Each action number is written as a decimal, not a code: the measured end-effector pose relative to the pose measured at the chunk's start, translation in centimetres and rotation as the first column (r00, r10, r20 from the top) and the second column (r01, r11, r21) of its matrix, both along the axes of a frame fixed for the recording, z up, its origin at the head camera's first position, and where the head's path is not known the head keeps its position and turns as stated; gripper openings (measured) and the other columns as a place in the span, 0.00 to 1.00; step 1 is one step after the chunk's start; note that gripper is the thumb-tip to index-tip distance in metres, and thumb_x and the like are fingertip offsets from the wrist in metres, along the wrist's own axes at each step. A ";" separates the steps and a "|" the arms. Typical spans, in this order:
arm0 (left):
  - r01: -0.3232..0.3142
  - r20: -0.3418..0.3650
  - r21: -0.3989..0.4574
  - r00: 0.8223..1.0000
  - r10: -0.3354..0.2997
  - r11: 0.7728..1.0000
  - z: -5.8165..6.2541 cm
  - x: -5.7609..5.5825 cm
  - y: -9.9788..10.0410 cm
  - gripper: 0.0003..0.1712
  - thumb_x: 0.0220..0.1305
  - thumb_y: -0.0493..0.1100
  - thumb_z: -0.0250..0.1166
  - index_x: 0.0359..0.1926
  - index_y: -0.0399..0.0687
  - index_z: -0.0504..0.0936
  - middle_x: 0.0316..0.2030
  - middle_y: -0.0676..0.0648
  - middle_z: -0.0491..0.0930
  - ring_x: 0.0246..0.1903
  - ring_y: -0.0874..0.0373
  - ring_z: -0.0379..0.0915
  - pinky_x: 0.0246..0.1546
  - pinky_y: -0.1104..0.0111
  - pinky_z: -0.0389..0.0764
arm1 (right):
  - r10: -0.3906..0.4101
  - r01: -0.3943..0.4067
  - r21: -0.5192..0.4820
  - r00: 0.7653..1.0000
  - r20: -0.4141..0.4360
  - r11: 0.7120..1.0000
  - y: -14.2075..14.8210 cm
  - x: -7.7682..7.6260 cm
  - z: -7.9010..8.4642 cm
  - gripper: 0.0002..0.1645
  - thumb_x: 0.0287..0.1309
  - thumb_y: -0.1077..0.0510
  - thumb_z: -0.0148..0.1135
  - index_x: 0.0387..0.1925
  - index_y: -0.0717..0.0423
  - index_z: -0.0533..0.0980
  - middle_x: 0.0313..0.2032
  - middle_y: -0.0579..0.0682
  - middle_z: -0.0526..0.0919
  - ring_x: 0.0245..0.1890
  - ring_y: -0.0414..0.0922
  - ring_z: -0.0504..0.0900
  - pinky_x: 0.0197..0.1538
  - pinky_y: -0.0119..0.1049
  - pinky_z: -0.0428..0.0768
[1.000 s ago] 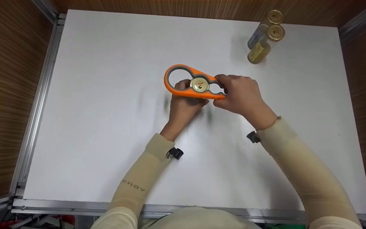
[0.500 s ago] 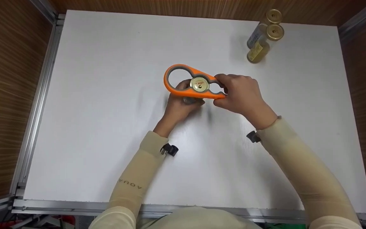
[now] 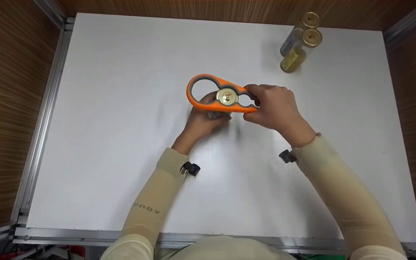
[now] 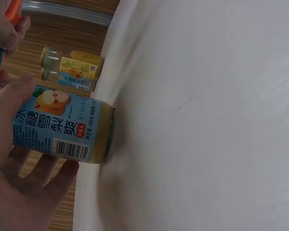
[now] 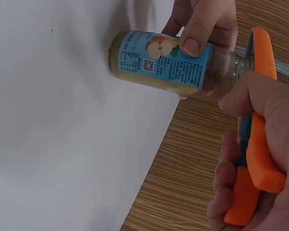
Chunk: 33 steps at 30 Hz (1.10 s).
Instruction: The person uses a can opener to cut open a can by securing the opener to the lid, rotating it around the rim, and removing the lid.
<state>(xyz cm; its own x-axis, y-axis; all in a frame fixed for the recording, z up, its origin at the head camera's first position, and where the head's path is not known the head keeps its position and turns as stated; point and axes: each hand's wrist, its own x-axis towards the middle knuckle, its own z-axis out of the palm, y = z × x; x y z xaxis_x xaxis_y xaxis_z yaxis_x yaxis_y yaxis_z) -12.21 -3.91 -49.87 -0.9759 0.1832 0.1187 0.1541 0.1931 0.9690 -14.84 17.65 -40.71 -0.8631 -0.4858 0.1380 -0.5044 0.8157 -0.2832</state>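
Note:
My left hand (image 3: 201, 123) grips a glass jar (image 4: 62, 122) with a blue pear-picture label, thumb on one side and fingers on the other. The jar stands upright, its base right at the white table. Around its gold lid (image 3: 227, 96) sits an orange jar opener (image 3: 212, 105) with grey inner edges, the lid in the middle opening between its two arms. At the opener's handle ends, my right hand (image 3: 276, 107) squeezes both arms together, thumb on one and fingers on the other. Most of the jar is hidden under the opener in the head view.
Two more gold-lidded jars stand close together at the back right: a yellow-labelled jar (image 3: 293, 59) in front and another jar (image 3: 290, 42) behind it. Wood-grain panels (image 3: 16, 90) and metal rails (image 3: 45, 119) border the white table (image 3: 103, 108).
My left hand and forearm have shifted slightly left and turned a little around the jar. The opener, lid and right hand have stayed almost in place.

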 end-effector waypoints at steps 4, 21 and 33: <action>-0.004 -0.051 -0.055 0.999 0.001 0.998 -1.3 -0.6 -0.1 0.35 0.51 0.48 0.76 0.61 0.55 0.73 0.57 0.57 0.74 0.58 0.67 0.66 0.62 0.71 0.62 | -0.007 0.006 -0.023 1.000 -0.001 1.000 0.3 0.2 0.5 0.23 0.34 0.53 0.67 0.41 0.44 0.76 0.21 0.43 0.73 0.20 0.42 0.67 0.20 0.39 0.62; -0.099 -0.134 -0.269 0.989 0.065 0.958 -0.2 -3.8 -2.4 0.41 0.52 0.50 0.75 0.65 0.47 0.69 0.53 0.49 0.74 0.54 0.59 0.70 0.56 0.71 0.70 | -0.066 0.066 -0.045 0.998 -0.004 0.997 3.0 2.1 1.5 0.27 0.35 0.54 0.68 0.45 0.44 0.79 0.22 0.42 0.74 0.21 0.41 0.68 0.23 0.38 0.63; -0.070 0.068 -0.468 0.991 0.115 0.881 2.0 -8.5 -5.1 0.46 0.57 0.60 0.67 0.72 0.58 0.58 0.62 0.52 0.66 0.61 0.62 0.63 0.60 0.71 0.64 | -0.095 0.093 -0.071 0.995 -0.027 0.993 4.7 3.0 1.9 0.26 0.35 0.57 0.67 0.44 0.47 0.80 0.20 0.43 0.74 0.21 0.41 0.67 0.24 0.38 0.63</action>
<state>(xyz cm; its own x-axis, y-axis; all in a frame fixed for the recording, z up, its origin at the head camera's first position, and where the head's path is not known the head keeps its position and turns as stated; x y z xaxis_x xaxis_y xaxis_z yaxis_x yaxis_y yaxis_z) -20.66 -9.04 -47.91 -0.9935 0.1040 -0.0472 0.0295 0.6325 0.7740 -11.85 22.30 -38.83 -0.8994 -0.3911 0.1955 -0.4357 0.8388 -0.3264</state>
